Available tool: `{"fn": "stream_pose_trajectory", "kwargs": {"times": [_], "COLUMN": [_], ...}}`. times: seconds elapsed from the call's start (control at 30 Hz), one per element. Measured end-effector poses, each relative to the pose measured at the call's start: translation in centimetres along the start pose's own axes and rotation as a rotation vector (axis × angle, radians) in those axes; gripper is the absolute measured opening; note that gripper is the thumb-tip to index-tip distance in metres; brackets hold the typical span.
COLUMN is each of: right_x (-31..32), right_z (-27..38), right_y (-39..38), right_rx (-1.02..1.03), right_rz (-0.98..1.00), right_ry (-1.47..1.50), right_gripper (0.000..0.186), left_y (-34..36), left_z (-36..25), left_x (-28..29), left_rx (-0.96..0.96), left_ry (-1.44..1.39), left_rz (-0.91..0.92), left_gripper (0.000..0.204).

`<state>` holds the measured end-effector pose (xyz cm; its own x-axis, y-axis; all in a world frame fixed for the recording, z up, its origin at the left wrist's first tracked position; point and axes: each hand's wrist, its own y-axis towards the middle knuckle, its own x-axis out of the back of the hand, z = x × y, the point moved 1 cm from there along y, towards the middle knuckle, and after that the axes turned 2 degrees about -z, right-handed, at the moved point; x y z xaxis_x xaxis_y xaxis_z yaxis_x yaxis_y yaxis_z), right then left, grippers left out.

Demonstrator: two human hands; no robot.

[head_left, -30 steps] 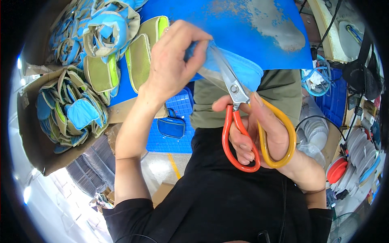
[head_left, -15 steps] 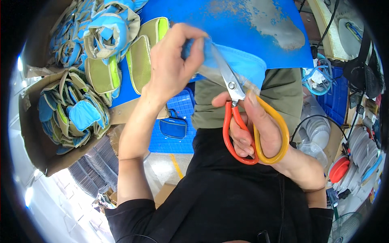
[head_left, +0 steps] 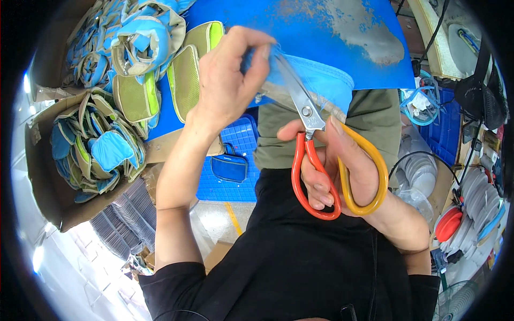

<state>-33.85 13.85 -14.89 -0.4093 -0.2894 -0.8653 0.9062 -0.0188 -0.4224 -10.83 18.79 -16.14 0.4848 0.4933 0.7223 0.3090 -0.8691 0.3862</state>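
Scissors (head_left: 313, 155) gripped in right hand (head_left: 334, 171) | left hand (head_left: 227, 80) pinches blue pouch (head_left: 316, 80) edge | blades at edge

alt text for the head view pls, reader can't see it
The right hand works scissors with one orange and one yellow handle on a blue fabric piece that the left hand pinches above a blue table. At left, a cardboard box holds blue and green pouches.

The left hand (head_left: 225, 80) pinches a blue fabric pouch (head_left: 316, 80) over the blue counter (head_left: 321, 27). The right hand (head_left: 337, 171) grips orange-and-yellow scissors (head_left: 310, 134), blades at the pouch's edge. A cardboard box (head_left: 48, 198) of pouches sits left.
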Motion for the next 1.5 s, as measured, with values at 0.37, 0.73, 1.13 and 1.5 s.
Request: {"fn": "stream_pose_trajectory", "kwargs": {"times": [0.37,0.73,1.13,1.5], "right_x": [0.8,1.4,0.6,-0.3], "right_z": [0.0,-1.3,-1.9,-1.4], "right_y": [0.4,0.5,0.1,0.2], "right_rx": [0.077,0.104,0.166,0.06], "right_rz": [-0.1,-0.053,-0.094,-0.063], "right_ry": [-0.177,-0.014,-0.076,-0.109], "right_gripper": [0.058,0.058,0.054,0.059], "left_y": [-0.3,0.8,0.5,0.4], "left_z": [1.0,0.1,0.1,0.5], "left_x": [-0.1,0.3,0.3,0.7], "left_rx": [0.114,-0.221,-0.012,0.127], "left_ry": [-0.174,0.005,-0.017,-0.132], "left_rz": [0.053,0.07,0.02,0.075], "left_gripper": [0.012,0.027,0.01,0.003]}}
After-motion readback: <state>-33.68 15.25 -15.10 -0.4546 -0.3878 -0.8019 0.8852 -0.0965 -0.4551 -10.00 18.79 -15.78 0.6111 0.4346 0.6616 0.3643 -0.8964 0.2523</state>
